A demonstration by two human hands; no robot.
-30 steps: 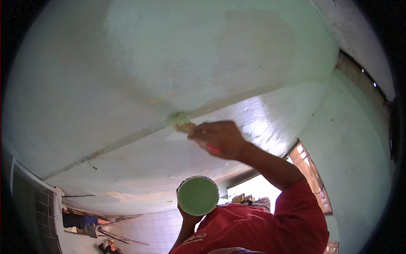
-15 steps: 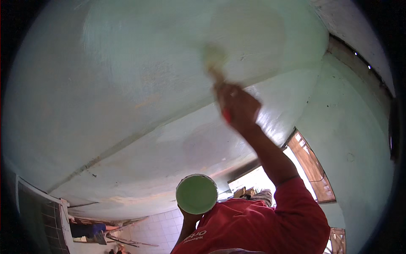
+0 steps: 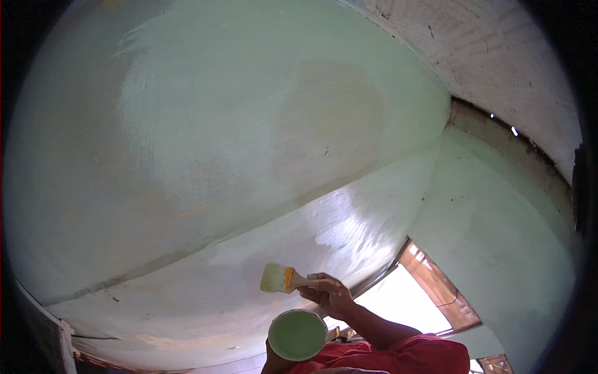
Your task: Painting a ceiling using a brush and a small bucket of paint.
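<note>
My right hand [image 3: 331,295] grips a flat paintbrush [image 3: 288,280] by its handle. The brush points left, its bristles coated in pale green and its ferrule orange-yellow. Just below the brush is a round tub of green paint [image 3: 298,335] with a light rim. My left hand [image 3: 274,361] supports the tub from its left and underside, with most of its fingers hidden behind it. The bristles are apart from both the paint and the wall [image 3: 218,156]. Patchy green paint covers that wall, with bare greyish areas and a darker round patch [image 3: 330,124].
A ridge [image 3: 249,225] runs diagonally across the wall. To the right, a bright window opening with a wooden frame [image 3: 436,274] sits beside a green side wall [image 3: 498,212]. A rough whitish ceiling [image 3: 479,50] slopes at the upper right. A dark frame edge [image 3: 43,327] stands lower left.
My right hand has come down from the upper wall with the brush, which now lies sideways above the tub. The view has tilted upward, showing more ceiling and less floor.
</note>
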